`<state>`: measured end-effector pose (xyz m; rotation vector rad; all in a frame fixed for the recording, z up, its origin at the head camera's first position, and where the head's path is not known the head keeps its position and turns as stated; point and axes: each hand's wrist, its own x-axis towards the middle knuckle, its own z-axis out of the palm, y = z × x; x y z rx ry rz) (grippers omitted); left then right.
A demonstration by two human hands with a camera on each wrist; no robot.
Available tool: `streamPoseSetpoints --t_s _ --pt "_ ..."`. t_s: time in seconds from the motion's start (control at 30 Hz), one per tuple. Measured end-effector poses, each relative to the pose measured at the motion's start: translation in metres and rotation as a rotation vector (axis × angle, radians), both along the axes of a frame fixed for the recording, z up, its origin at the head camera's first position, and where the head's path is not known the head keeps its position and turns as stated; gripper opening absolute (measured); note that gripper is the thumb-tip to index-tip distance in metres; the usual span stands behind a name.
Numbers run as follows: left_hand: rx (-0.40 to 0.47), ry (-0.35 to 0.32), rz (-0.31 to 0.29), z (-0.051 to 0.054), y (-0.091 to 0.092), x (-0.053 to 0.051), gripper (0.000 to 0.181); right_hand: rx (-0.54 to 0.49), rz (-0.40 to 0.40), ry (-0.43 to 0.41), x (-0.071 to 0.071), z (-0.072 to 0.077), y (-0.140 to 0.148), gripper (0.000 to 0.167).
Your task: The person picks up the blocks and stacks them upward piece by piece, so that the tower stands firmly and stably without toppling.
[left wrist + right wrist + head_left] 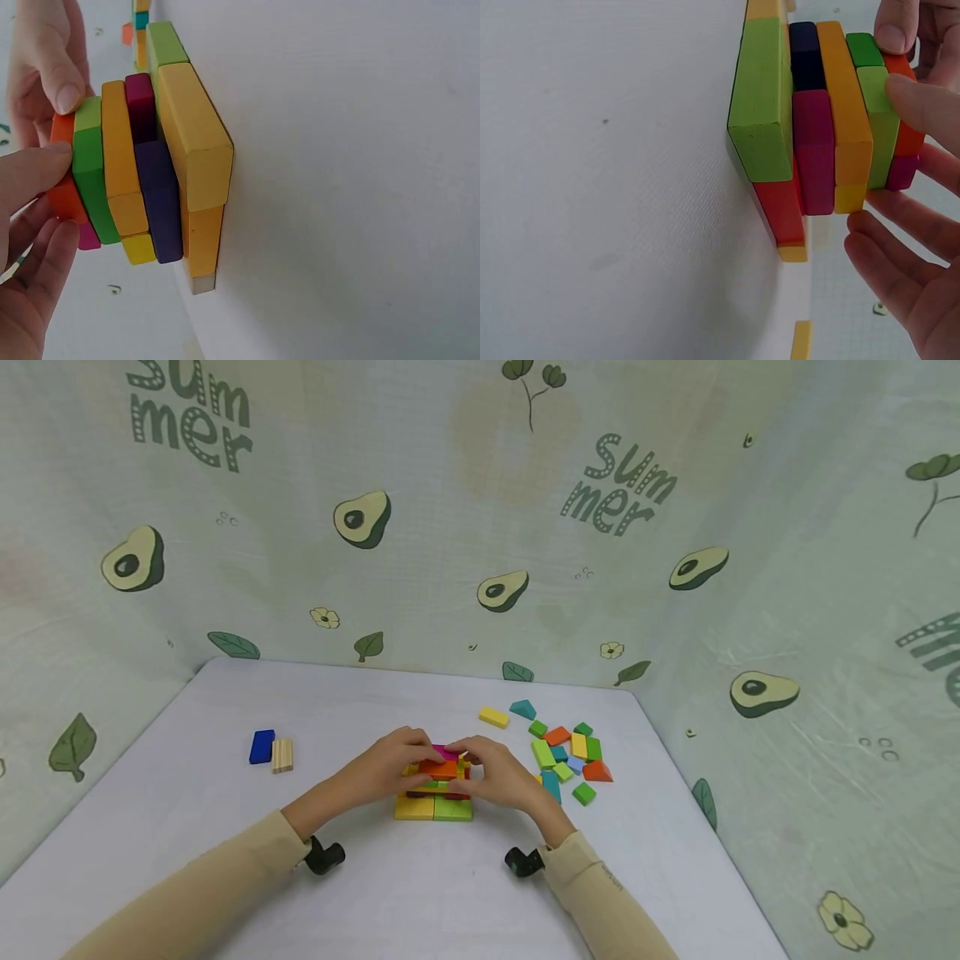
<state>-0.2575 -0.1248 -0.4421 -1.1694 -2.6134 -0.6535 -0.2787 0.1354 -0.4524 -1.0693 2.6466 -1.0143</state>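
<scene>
A layered stack of coloured wooden blocks stands on the table between both hands. At its base lie a yellow block (414, 809) and a light green block (453, 811). Above them are a dark blue block (160, 202), a magenta block (814, 154), a long orange-yellow block (120, 150) and green blocks (94, 187). On top is an orange-red block (438, 769), with another magenta block (447, 752) behind it. My left hand (390, 767) pinches the orange-red block from the left, thumb in front. My right hand (501, 775) pinches its right end, fingers behind.
Loose blocks lie scattered at the right, among them a teal triangle (522, 709), a yellow block (494, 717) and an orange-red triangle (597, 771). At the left are a blue block (262, 747) and some pale wooden sticks (282, 755). Printed cloth hangs behind the table.
</scene>
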Motion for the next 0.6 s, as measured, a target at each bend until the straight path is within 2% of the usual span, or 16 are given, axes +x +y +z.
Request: streamPoseSetpoints --t_s 0.6 --pt "0.009 0.054 0.001 -0.0034 0.0027 0.0013 0.032 0.008 -0.002 0.009 0.0011 0.0011 -0.0016 0.053"
